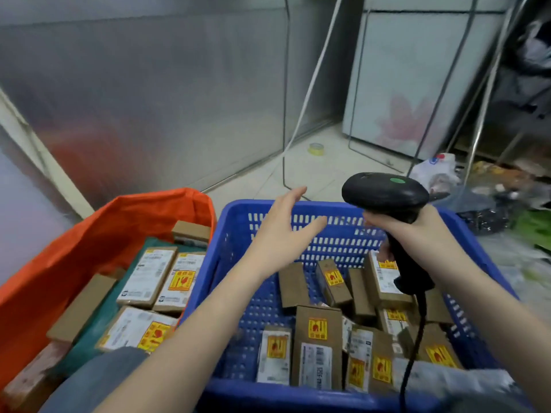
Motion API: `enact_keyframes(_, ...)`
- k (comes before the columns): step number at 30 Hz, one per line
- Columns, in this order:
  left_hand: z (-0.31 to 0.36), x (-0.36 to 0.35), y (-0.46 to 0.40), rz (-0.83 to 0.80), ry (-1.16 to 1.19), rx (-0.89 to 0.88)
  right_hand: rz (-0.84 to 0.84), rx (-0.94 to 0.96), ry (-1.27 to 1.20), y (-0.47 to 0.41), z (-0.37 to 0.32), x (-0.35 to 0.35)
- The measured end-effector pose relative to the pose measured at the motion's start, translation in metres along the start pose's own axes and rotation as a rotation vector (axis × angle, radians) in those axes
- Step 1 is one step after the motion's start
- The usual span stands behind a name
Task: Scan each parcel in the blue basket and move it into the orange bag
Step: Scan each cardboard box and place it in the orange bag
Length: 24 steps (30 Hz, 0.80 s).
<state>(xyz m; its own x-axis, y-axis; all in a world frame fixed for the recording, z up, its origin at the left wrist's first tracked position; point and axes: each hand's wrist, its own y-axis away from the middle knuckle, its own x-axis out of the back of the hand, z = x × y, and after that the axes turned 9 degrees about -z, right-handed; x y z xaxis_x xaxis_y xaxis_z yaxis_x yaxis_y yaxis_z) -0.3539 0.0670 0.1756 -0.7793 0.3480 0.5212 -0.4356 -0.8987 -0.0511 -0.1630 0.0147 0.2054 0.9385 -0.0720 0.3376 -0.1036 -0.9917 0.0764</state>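
Over the blue basket [235, 234], your left hand [283, 231] hovers spread and empty.
Your right hand [417, 231] grips the black scanner [387, 195]; brown parcels [317, 344] lie in the basket, others in the orange bag [98, 231] just beside it.

basket [238, 222] blue | bag [89, 234] orange | scanner [387, 195] black | parcels [317, 338] brown, yellow-red stickers

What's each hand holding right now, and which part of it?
The right hand grips the black barcode scanner by its handle, just under the head. The left hand holds nothing; its fingers are spread above the blue basket.
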Motion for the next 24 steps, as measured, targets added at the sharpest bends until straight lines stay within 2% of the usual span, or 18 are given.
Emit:
enact_keyframes(11, -0.048, -0.140, -0.064, -0.280, -0.013, 0.147, 0.153, -0.292, -0.003, -0.012, 0.142, 0.065)
enact_keyframes(16, -0.083, -0.178, -0.087, -0.382, -0.043, 0.241, 0.119, -0.386, -0.020, -0.031, 0.199, 0.069)
enact_keyframes(24, -0.132, -0.239, -0.118, -0.517, 0.043, 0.397, 0.113, -0.499, -0.083, -0.075, 0.264, 0.065)
